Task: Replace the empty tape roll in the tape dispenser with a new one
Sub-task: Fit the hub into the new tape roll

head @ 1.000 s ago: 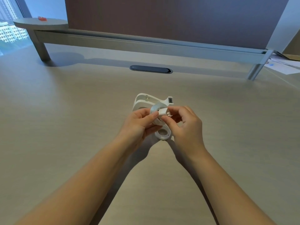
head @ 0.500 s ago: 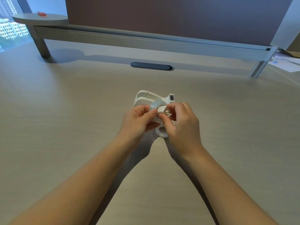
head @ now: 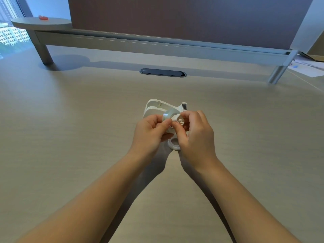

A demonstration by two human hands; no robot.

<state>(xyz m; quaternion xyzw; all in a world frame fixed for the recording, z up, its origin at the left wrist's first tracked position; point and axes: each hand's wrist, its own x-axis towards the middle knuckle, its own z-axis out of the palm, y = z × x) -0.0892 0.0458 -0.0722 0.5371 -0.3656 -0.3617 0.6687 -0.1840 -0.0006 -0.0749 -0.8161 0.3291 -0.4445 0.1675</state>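
We see a pale wood-grain desk point(head: 73, 137) carrying a white tape dispenser point(head: 154, 109), a white ring point(head: 172, 145) and papers point(head: 308, 66) at its far right.

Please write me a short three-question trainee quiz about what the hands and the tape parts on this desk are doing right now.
1. True or false: the white plastic tape dispenser lies on the pale wood-grain desk beyond the hands.
2. Which item lies on the desk just below the hands? A) the empty white ring-shaped core B) a pair of scissors C) a blue pen
3. Fill in: the left hand and right hand together hold the clear tape roll and a small white plastic ____.

Key: 1 true; 2 A; 3 hub.
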